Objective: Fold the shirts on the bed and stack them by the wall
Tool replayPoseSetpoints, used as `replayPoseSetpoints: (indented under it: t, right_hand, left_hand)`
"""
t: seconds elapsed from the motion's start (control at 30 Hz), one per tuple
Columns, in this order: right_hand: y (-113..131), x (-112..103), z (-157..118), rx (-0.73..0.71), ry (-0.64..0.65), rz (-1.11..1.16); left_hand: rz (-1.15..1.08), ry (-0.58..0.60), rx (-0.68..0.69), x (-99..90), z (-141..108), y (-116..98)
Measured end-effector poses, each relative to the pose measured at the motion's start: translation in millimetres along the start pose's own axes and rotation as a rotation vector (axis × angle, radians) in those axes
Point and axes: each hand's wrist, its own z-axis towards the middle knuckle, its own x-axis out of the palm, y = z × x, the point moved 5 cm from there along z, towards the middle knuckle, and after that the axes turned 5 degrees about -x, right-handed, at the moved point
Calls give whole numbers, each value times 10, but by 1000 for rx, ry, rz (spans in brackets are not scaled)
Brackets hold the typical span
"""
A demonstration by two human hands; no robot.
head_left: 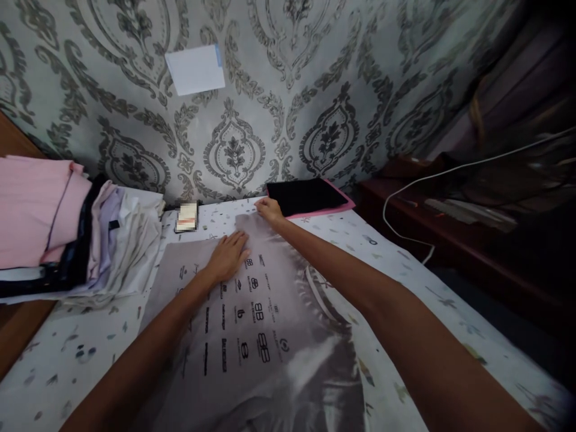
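on grey shirt (279, 372): left hand (228, 257) flat, fingers slightly spread; right hand (269, 211) pinching sleeve.

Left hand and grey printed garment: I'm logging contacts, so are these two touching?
Touching. The head view shows the left hand laid flat on the grey printed garment, fingers spread across its far part.

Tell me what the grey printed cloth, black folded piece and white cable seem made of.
Grey printed cloth: fabric, perhaps synthetic, with a soft sheen where light catches its creases.
Black folded piece: likely matt fabric, showing no shine.
White cable: probably smooth plastic, bending in curves.
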Motion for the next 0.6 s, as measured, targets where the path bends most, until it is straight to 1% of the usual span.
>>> replayPoseSetpoints:
  t: [0.1,0.13,0.2,0.27,0.3,0.37,0.43,0.47,0.53,0.6]
  right_hand:
    - [17,-98,-121,-42,7,-33]
    - [37,-128,-197,-83,17,-59]
    - [97,-165,-429,-244,66,-158]
    - [143,-165,-767,-463,168,-292]
    - [137,-159,-953,-556,238,-355]
    - [55,-168,-1283,-648,396,-463]
    - [-77,-241,-1468,-645,511,-582]
    - [-147,-309,-1491,-613,533,-643]
    - [-270,-497,-1423,-511,501,-753]
    - [-357,-704,-1308,-400,412,-828]
  left_hand:
    - [15,5,-96,-6,68,68]
    - [21,0,-126,-16,80,85]
    - [38,-20,-181,-44,67,97]
    - [53,-40,-192,-68,-9,61]
    - [54,-44,-167,-73,-71,23]
    - [42,-30,-74,-64,-229,-64]
    - [33,4,-5,-47,-398,-97]
    - [35,22,2,-46,-472,-78]
    - [51,46,-37,-75,-584,14]
    - [74,52,-98,-142,-666,119]
